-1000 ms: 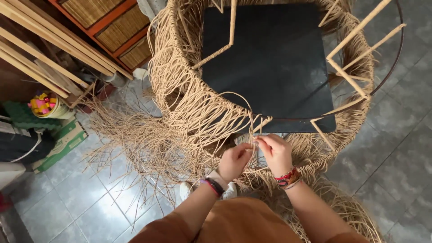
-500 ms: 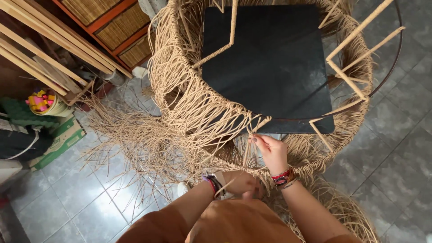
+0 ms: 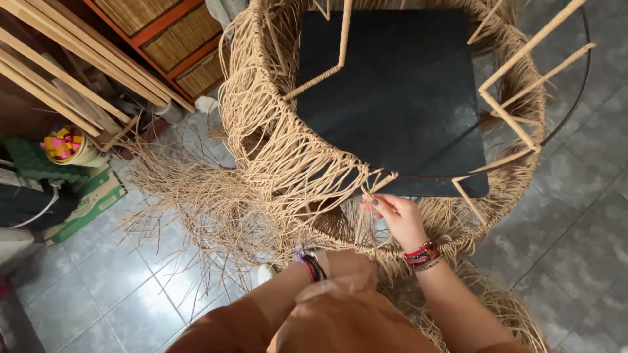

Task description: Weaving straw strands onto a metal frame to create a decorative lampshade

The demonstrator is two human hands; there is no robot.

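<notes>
Grey tiled floor [image 3: 118, 287] carries everything. On it: a round frame wrapped in tan cord [image 3: 288, 157], loose cord ends [image 3: 190, 216] fanned across the tiles to its left, a green cardboard box [image 3: 88, 202] at far left, a bundle of wooden slats [image 3: 72, 78] leaning upper left.

We see soft, even indoor light, faint sheen on the floor tiles [image 3: 118, 287], dim upper left corner, slight blur at our nearest sleeve.
</notes>
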